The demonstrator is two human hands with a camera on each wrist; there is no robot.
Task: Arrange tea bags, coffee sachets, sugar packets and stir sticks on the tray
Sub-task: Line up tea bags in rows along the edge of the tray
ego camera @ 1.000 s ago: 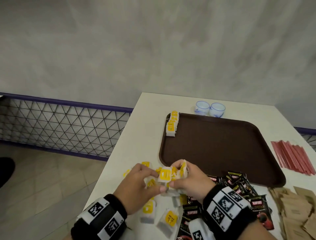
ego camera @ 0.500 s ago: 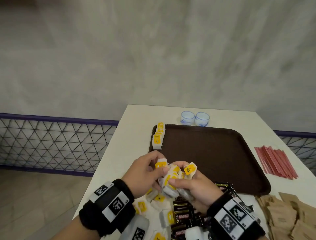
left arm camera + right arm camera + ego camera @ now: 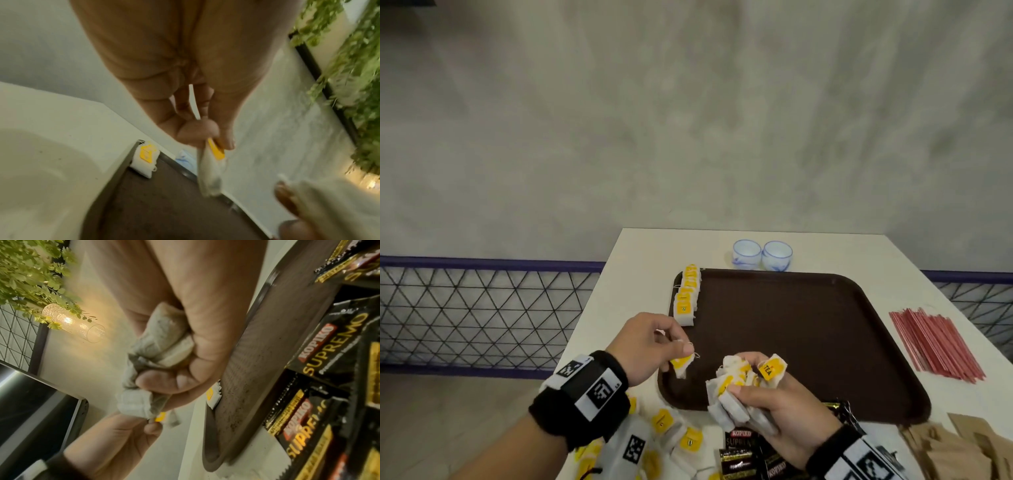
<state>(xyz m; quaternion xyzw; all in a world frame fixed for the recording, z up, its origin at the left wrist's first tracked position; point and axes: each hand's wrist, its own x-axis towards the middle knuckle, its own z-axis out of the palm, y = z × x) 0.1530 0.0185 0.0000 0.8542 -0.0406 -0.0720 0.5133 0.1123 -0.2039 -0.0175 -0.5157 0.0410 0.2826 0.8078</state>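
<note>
My left hand [image 3: 650,346] pinches one tea bag [image 3: 681,364] over the brown tray [image 3: 808,329]; my right hand [image 3: 774,407] clutches a bunch of tea bags [image 3: 743,377]. Only one row of tea bags [image 3: 687,294] is arranged; coffee sachets [image 3: 739,455], sugar packets [image 3: 959,448] and stir sticks [image 3: 935,342] wait on the table [image 3: 640,260].

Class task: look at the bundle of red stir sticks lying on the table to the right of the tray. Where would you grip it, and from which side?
Grip the red stir sticks across the middle of the bundle, coming from above, probably with thumb and fingers on its two long sides. They lie flat and loosely fanned on the table beside the tray, so an end grip would likely let them splay.
</note>
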